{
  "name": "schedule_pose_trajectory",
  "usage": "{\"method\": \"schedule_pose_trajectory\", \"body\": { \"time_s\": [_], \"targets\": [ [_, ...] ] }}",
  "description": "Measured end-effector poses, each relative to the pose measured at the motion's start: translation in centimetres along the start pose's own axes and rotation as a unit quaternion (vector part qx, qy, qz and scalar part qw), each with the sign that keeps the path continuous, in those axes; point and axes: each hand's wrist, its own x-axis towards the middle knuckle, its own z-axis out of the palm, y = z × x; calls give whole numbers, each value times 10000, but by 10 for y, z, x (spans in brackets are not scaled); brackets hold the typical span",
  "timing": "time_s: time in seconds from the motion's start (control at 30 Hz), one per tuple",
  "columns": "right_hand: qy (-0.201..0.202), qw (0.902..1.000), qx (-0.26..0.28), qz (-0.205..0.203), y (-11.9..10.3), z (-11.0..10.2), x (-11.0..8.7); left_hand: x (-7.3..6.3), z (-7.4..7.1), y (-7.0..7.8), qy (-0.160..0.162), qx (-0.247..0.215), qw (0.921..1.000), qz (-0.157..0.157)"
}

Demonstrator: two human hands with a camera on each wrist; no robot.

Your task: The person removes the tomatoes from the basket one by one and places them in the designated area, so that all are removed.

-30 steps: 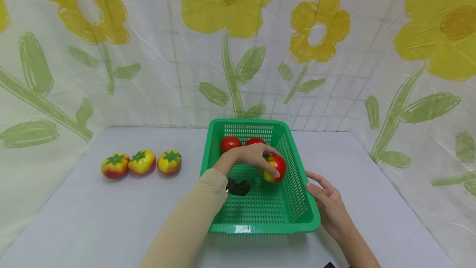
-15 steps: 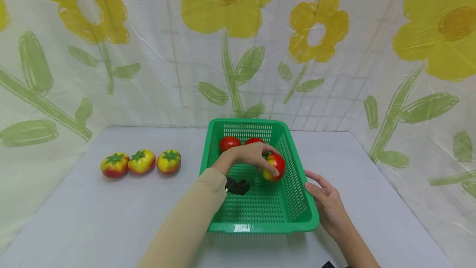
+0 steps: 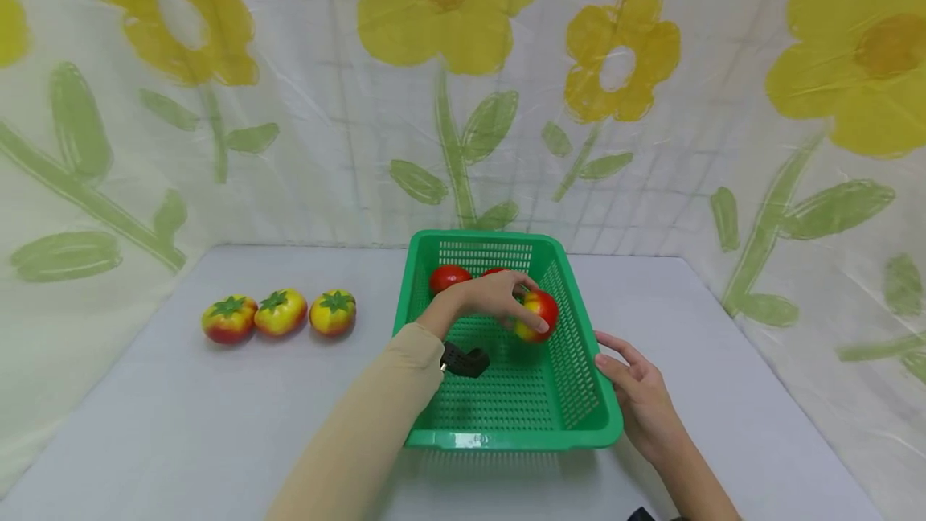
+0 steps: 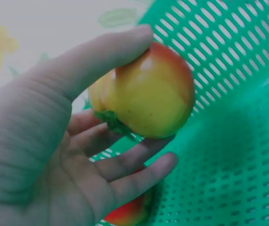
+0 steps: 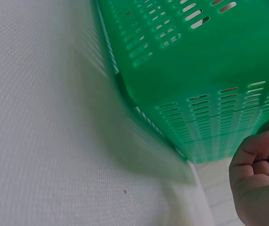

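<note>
My left hand (image 3: 499, 300) reaches into a green plastic basket (image 3: 506, 442) and grips a red and yellow tomato (image 3: 541, 313) with a green leafy top. In the left wrist view the thumb lies over this tomato (image 4: 158, 94) and the fingers curve beneath it. Two red tomatoes sit at the far end of the basket: one tomato (image 3: 448, 277) shows well, the other is mostly hidden by my left hand. My right hand (image 3: 640, 396) holds the rim on the basket's right side from outside; in the right wrist view its fingers (image 5: 261, 150) are curled against the wall.
Left of the basket, a row of three more tomatoes (image 3: 280, 313) with green tops stands on the white table (image 3: 217, 424). A white curtain (image 3: 304, 143) painted with yellow flowers hangs behind the table.
My left hand has lifted the tomato slightly inside the basket, toward its far end. The right hand stays at the rim. The head view has shifted slightly.
</note>
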Motion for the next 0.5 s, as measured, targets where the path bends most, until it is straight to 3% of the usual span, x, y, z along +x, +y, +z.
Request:
{"method": "schedule_pose_trajectory", "body": {
  "time_s": [0.3, 0.5],
  "targets": [
    [-89, 9999, 45, 40, 1, -1, 0, -23, -12, 10, 182, -478, 9986, 166],
    [-92, 9999, 83, -37, 0, 0, -1, -45, -20, 17, 549, -288, 9978, 233]
  ]
}}
